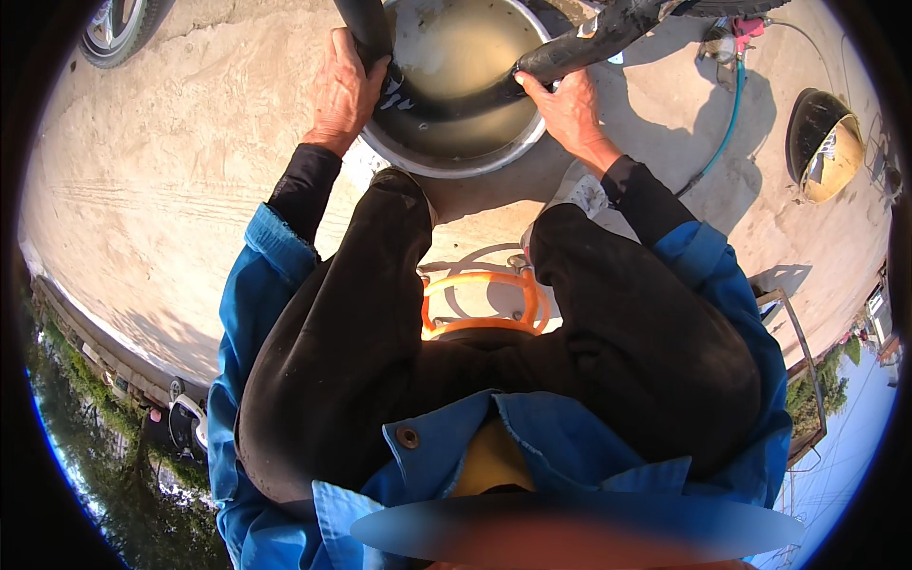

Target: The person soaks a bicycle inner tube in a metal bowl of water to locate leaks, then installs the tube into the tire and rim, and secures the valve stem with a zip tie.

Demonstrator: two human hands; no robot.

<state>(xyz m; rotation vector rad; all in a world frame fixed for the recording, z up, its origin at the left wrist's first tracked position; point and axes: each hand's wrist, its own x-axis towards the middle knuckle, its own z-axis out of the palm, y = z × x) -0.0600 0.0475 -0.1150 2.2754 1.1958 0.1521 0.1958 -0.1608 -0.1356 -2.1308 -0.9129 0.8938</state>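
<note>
A black inner tube (567,55) is held across a round metal basin (446,171) of murky, yellowish water. Between my hands its lower stretch dips under the surface. My left hand (349,87) is closed round the tube at the basin's left rim, where that side of the tube rises out of the top of the picture. At the right rim my right hand (567,106) grips the tube, thumb on top, with the thick part slanting up to the right. Some of the fingers of both hands are hidden behind the tube.
Beneath me is an orange stool frame (480,278). To the right, a pink and grey fitting (744,36) has a teal hose (725,138) running along the concrete. Farther right lies a black and yellow bowl-like container (825,147). A wheel (116,33) stands at the far left.
</note>
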